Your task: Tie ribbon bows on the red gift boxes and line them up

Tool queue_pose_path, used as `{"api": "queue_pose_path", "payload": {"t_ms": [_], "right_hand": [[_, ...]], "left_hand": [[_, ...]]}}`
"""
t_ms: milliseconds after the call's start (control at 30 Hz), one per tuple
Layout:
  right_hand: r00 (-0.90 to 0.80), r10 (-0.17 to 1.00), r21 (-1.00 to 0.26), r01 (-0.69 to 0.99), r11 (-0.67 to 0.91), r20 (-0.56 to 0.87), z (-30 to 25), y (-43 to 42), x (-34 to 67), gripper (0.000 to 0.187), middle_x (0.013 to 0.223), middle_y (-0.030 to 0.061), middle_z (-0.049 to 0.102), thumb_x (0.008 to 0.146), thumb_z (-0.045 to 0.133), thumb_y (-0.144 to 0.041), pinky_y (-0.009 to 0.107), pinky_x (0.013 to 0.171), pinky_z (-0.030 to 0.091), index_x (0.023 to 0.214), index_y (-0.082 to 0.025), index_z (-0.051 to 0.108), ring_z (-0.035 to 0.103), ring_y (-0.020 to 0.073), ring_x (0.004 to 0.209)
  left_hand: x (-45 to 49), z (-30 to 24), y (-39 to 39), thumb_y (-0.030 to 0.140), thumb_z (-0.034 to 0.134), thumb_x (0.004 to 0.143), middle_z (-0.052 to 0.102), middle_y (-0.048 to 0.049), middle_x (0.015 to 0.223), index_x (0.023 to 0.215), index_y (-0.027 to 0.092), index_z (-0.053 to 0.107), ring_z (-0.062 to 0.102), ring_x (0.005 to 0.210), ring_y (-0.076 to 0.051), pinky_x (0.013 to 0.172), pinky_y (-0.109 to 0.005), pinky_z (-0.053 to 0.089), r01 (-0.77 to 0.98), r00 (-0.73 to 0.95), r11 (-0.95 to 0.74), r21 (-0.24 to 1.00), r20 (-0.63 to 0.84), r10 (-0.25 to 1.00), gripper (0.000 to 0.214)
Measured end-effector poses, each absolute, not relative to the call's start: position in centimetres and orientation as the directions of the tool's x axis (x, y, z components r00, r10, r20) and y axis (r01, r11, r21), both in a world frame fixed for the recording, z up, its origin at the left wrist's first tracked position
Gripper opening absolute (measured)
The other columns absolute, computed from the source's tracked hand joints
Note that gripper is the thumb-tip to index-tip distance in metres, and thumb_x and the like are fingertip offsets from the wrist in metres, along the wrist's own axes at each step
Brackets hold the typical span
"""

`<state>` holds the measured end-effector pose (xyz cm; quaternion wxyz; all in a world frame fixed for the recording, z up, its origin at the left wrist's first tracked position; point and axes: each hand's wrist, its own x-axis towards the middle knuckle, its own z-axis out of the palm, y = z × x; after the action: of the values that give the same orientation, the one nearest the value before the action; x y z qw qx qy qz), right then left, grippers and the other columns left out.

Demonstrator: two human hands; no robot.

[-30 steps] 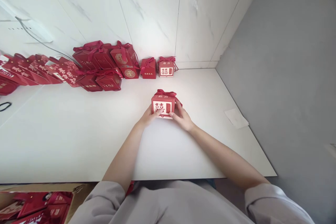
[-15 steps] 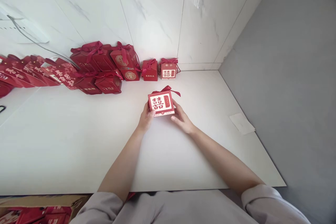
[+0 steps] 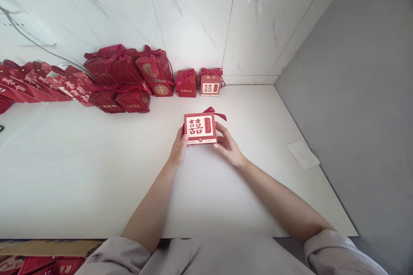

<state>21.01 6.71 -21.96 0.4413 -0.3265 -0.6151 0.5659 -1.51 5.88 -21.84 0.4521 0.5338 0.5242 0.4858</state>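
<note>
A small red gift box (image 3: 200, 128) with a white front panel, a red double-happiness character and a dark red ribbon bow is held between both hands over the white table (image 3: 80, 172). It is tilted back, so its printed face looks up at me. My left hand (image 3: 179, 148) grips its left side, thumb on the lower left corner. My right hand (image 3: 227, 146) grips its right side with curled fingers.
Along the marble back wall stand a matching small box (image 3: 208, 84), a plain red box (image 3: 186, 84) and a pile of larger red ribboned boxes (image 3: 129, 79). A paper slip (image 3: 302, 154) lies by the grey right wall. A carton of red boxes (image 3: 38, 262) sits below the table edge.
The box stood upright on the table with both hands at its front; now it is lifted and tipped back, face up. The camera has also shifted a little.
</note>
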Motion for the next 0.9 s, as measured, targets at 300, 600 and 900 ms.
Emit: {"api": "queue_pose_path", "payload": {"t_ms": [300, 600, 900], "right_hand": [[-0.488, 0.870, -0.959, -0.271, -0.081, 0.064, -21.1, 6.2, 21.3, 0.073, 0.162, 0.0052, 0.033, 0.090, 0.043, -0.073, 0.049, 0.096, 0.054, 0.153, -0.037, 0.031, 0.065, 0.0303, 0.116], [-0.540, 0.831, -0.817, -0.414, -0.402, -0.135, -21.1, 5.7, 20.7, 0.050, 0.138, 0.0085, 0.062, 0.088, 0.055, -0.055, 0.049, 0.099, 0.054, 0.129, -0.026, 0.056, 0.061, 0.0304, 0.123], [-0.512, 0.815, -0.625, -0.550, -0.555, -0.273, -21.0, 7.2, 21.5, 0.055, 0.118, 0.0128, 0.071, 0.090, 0.037, -0.060, 0.047, 0.096, 0.056, 0.116, -0.021, 0.064, 0.070, 0.0295, 0.101]], "left_hand": [[-1.2, -20.3, 5.0, 0.081, 0.033, 0.086, 0.065, -0.0097, 0.104, 0.141, 0.021, 0.050, 0.052, 0.074, -0.018, 0.059, -0.030, 0.037, 0.119, 0.049, -0.155, 0.981, 0.150, 0.987, 0.083], [-0.9, -19.4, 4.9, 0.080, 0.034, 0.086, 0.058, -0.0137, 0.133, 0.149, 0.023, 0.043, 0.059, 0.098, -0.025, 0.076, -0.034, 0.047, 0.034, 0.074, -0.141, 0.989, 0.138, 0.988, 0.085], [-0.8, -19.2, 4.6, 0.064, 0.042, 0.093, 0.061, -0.0122, 0.122, 0.151, 0.025, 0.039, 0.062, 0.092, -0.021, 0.083, -0.035, 0.047, -0.131, 0.245, -0.006, 0.991, 0.038, 0.969, 0.070]]}}
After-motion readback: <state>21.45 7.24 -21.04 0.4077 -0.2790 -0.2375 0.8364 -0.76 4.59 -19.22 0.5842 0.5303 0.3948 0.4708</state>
